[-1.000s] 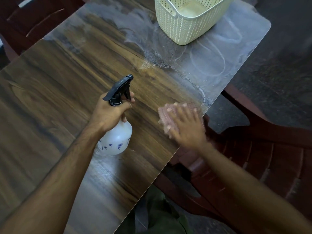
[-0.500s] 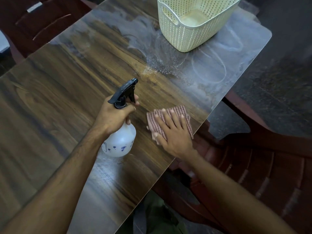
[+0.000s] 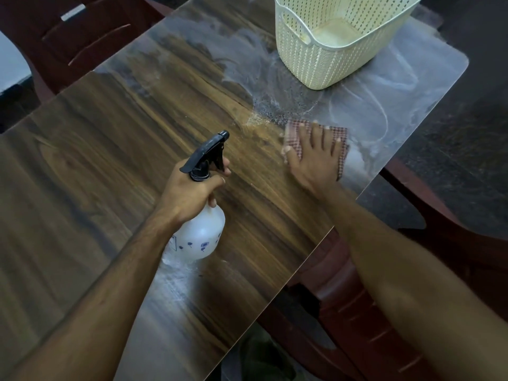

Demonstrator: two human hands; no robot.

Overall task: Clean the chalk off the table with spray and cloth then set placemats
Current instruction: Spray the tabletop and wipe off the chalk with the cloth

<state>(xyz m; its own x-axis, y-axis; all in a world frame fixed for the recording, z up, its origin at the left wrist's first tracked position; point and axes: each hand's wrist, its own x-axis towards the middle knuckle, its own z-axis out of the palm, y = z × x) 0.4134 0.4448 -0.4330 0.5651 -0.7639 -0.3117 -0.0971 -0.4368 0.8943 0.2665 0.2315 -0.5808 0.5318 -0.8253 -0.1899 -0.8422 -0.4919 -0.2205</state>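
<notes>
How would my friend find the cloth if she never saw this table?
Start at the cream basket at the table's far end. Come nearer, across the chalky smears, to the right hand pressed flat there. The cloth lies under it: the only red-checked thing.

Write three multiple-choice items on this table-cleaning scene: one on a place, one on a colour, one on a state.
1. Where does the basket stand?
A. on the chair
B. on the table's far end
C. on the floor

2. What colour is the spray bottle's trigger head?
A. black
B. red
C. yellow

3. How does the right hand meet the cloth?
A. crumples it in a fist
B. lifts it in the air
C. presses it flat, fingers spread

Answers: B, it sits on the chalky far part of the table; A, the head is black; C, the fingers lie straight over the cloth.
</notes>
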